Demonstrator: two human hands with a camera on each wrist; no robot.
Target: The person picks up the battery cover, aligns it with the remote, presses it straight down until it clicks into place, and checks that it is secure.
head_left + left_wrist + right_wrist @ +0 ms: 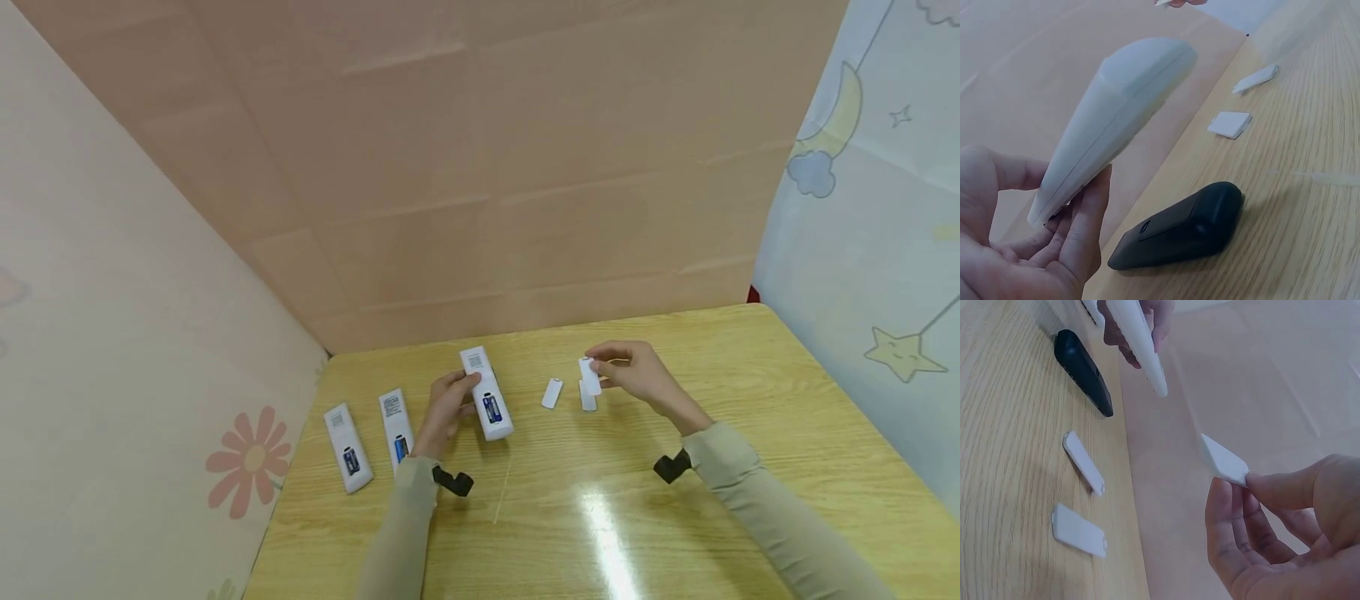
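Observation:
My left hand [444, 410] grips a white remote control [484, 390], thumb on its back and fingers underneath. The back faces up, and batteries [492, 408] show in its uncovered compartment. To the right, my right hand [637, 371] pinches a small white battery cover [590, 375] between thumb and fingers, above the table. Two more battery covers lie on the wood: one [552, 393] between the hands, the other [588, 402] partly behind the held cover in the head view. A black remote control [1179, 228] rests on the table below the held remote in the left wrist view.
Left of my left hand lie two white remote controls, one farther left [347, 448] and one [394, 417] partly hidden by the forearm. Both show batteries in uncovered compartments. The wooden table [540, 533] meets a hanging tan sheet [480, 208] at the back.

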